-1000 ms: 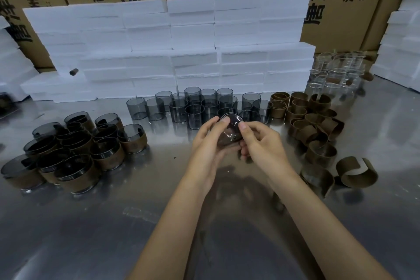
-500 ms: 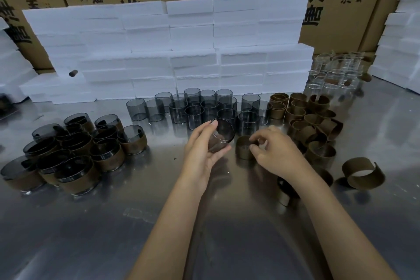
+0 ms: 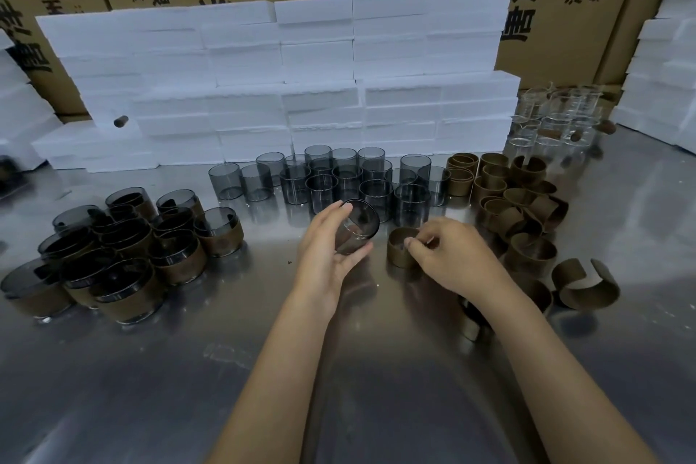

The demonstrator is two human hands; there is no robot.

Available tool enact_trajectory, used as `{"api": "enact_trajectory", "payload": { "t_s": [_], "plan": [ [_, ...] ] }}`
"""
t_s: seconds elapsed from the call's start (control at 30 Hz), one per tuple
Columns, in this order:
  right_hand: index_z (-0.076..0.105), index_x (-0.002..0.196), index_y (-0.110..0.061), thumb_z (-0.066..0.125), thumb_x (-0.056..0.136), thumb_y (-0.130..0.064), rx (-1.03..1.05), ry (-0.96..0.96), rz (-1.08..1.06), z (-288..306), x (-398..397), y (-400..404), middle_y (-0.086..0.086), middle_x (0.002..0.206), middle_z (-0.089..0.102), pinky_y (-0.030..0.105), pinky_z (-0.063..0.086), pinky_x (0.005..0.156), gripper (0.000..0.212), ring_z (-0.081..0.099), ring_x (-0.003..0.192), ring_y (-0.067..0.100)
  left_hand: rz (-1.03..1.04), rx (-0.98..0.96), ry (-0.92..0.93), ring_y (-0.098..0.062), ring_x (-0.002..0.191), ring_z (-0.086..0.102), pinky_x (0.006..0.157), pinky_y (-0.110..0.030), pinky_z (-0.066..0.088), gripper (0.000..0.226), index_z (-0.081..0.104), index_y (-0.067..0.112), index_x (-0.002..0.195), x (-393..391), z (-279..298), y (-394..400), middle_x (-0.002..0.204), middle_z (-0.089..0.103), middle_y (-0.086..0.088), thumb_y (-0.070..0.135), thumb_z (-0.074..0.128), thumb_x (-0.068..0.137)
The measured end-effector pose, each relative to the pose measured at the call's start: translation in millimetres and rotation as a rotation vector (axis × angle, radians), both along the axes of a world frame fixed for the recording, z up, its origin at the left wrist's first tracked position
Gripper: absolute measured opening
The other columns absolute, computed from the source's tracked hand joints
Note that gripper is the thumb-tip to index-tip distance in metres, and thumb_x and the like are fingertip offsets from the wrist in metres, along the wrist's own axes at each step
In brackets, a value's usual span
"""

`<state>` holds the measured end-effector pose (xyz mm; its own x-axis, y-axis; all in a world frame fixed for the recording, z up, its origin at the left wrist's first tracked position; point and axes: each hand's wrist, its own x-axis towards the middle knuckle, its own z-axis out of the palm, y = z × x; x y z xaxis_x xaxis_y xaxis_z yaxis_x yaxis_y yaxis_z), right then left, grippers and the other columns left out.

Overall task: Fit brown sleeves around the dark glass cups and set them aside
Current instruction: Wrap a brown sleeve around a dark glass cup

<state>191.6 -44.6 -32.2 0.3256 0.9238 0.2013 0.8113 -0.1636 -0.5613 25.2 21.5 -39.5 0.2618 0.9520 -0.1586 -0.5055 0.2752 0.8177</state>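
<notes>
My left hand (image 3: 327, 252) grips a bare dark glass cup (image 3: 357, 224), tilted on its side with its mouth facing right, just above the steel table. My right hand (image 3: 448, 256) pinches the rim of a brown sleeve (image 3: 400, 249) that stands on the table right of the cup. Several bare dark cups (image 3: 339, 181) stand in a cluster behind my hands. A heap of brown sleeves (image 3: 516, 196) lies to the right. Sleeved cups (image 3: 113, 256) are grouped at the left.
The steel table (image 3: 263, 369) carries stacked white foam blocks (image 3: 286, 87) along the back, with cardboard boxes behind. Clear glass cups (image 3: 553, 120) stand at the back right. One open curled sleeve (image 3: 585, 284) lies apart at the right. More foam stacks flank both sides.
A second ago both hands held the cup together. My right hand has since left it, moved right and taken hold of a brown sleeve on the table; the left keeps the cup.
</notes>
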Motion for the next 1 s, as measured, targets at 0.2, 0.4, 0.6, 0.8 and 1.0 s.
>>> {"api": "enact_trajectory", "payload": {
  "t_s": [0.2, 0.4, 0.6, 0.8, 1.0],
  "plan": [
    [0.081, 0.089, -0.016, 0.065, 0.094, -0.011, 0.109, 0.074, -0.1, 6, 0, -1, -0.002, 0.086, 0.074, 0.024, 0.052, 0.065, 0.017, 0.064, 0.074, 0.006, 0.019, -0.001, 0.035, -0.029, 0.112, 0.071, 0.087, -0.04, 0.063, 0.035, 0.066, 0.015, 0.124, 1, -1, 0, 0.127, 0.07, -0.017, 0.025, 0.074, 0.092],
    [0.079, 0.086, -0.026, 0.073, 0.088, -0.012, 0.411, 0.488, -0.143, 16, -12, -2, -0.019, 0.079, 0.07, 0.022, 0.055, 0.078, 0.016, 0.065, 0.073, -0.003, -0.02, 0.097, 0.12, -0.027, 0.113, 0.071, 0.092, -0.04, 0.06, 0.054, 0.065, 0.018, 0.123, 9, 1, -5, 0.123, 0.071, -0.012, 0.05, 0.08, 0.082],
    [0.07, 0.088, -0.014, 0.076, 0.086, -0.019, 0.447, 0.223, -0.096, 12, -29, -2, -0.004, 0.093, 0.062, 0.025, 0.049, 0.067, 0.008, 0.06, 0.074, 0.01, -0.052, 0.266, 0.264, -0.019, 0.108, 0.074, 0.099, -0.044, 0.057, 0.104, 0.06, 0.039, 0.126, 20, -4, -7, 0.115, 0.073, 0.005, 0.067, 0.097, 0.033],
    [0.067, 0.084, -0.016, 0.072, 0.089, -0.018, 0.453, 0.231, -0.056, 12, -32, -3, -0.002, 0.091, 0.063, 0.026, 0.048, 0.066, 0.007, 0.059, 0.073, 0.012, -0.035, 0.278, 0.315, -0.014, 0.103, 0.074, 0.096, -0.041, 0.06, 0.082, 0.064, 0.039, 0.121, 21, -9, -8, 0.11, 0.073, 0.013, 0.059, 0.095, 0.047],
    [0.064, 0.091, -0.013, 0.071, 0.093, -0.028, 0.5, 0.618, -0.077, 19, -30, -4, -0.001, 0.092, 0.066, 0.013, 0.045, 0.074, 0.017, 0.06, 0.082, 0.0, -0.004, 0.224, 0.274, -0.015, 0.097, 0.076, 0.089, -0.041, 0.062, 0.068, 0.067, 0.029, 0.117, 20, -4, -12, 0.12, 0.068, -0.001, 0.05, 0.089, 0.056]
  ]
}}
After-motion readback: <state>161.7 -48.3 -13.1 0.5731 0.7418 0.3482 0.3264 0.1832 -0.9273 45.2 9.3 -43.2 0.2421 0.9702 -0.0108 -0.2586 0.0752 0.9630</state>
